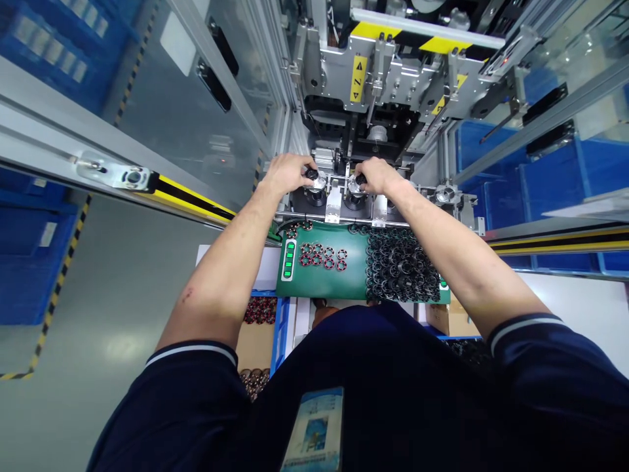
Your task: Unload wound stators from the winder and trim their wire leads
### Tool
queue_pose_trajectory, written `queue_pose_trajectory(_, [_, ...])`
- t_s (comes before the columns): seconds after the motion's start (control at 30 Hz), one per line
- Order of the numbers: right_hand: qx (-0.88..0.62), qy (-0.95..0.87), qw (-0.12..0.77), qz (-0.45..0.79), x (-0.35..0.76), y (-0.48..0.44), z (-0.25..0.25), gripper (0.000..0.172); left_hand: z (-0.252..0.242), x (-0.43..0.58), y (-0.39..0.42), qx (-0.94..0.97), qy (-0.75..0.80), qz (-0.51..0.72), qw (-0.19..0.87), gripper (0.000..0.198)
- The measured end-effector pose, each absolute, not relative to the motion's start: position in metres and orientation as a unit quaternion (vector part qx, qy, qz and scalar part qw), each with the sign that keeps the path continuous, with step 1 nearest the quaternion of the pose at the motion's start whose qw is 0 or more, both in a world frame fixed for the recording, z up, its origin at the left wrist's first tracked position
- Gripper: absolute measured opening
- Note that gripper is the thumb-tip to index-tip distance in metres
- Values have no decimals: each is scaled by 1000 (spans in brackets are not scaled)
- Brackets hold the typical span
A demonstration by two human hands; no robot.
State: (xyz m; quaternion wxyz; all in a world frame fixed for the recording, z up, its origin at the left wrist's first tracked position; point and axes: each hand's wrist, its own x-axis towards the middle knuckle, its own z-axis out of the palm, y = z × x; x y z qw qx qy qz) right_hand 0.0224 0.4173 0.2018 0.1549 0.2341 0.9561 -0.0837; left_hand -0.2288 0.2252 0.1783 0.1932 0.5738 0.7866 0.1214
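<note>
Left hand [289, 172] and right hand [379, 176] reach to the far side of the green worktop [344, 288], each narrowed, thumb against fingers, around a small dark part: the left black cap [311, 174] and the right black cap [361, 179]. Each cap sits at the top of a round metal holder, the left holder [318, 192] and the right holder [354, 195] standing side by side with a gap and an upright metal bracket [333, 202] between them. Beyond, the machine head [388, 82] hangs over the station, and a span of room separates its lower rods from the knuckles. Clear panels in aluminium framing [216, 46] bound the space on both sides, leaving a margin outside each wrist. A metal rail [307, 216] runs along the worktop's far edge, nearer the body than the holders. Two rows of red-and-copper rings [323, 256] lie left of centre, well inside the near edge, with green surface showing around them; the button panel [288, 260] borders the left edge. Black rings [400, 265] crowd the right half, heaped close to the near edge, beneath the right forearm.
</note>
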Motion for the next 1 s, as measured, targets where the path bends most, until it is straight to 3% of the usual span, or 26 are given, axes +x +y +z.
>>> queue_pose_trajectory(0.23, [266,955,113,-66,37,388,194,56,183,-219,219,576,787,112,191,48])
queue_pose_trajectory(0.3, [289,952,73,-64,50,358,185,72,175,-198,204,578,788,124,173,56])
queue_pose_trajectory(0.37, [307,947,58,-70,61,332,175,92,162,-173,188,575,790,137,161,78])
queue_pose_trajectory(0.43, [321,942,69,-70,67,316,168,101,147,-154,177,561,797,160,156,94])
queue_pose_trajectory(0.63, [316,941,85,-88,79,299,199,94,144,-146,168,546,799,172,184,105])
queue_pose_trajectory(0.7, [314,939,90,-106,98,280,211,71,152,-133,151,537,802,213,151,92])
queue_pose_trajectory(0.77, [321,928,131,-139,119,256,212,48,152,-103,128,500,812,272,131,63])
queue_pose_trajectory(0.83, [331,915,176,-153,133,235,200,35,142,-63,110,509,801,255,186,39])
queue_pose_trajectory(0.9, [354,900,206,-150,134,224,180,36,126,-25,105,527,786,231,226,22])
queue_pose_trajectory(1.0, [391,879,228,-149,118,228,152,41,101,6,124,519,792,200,250,32])
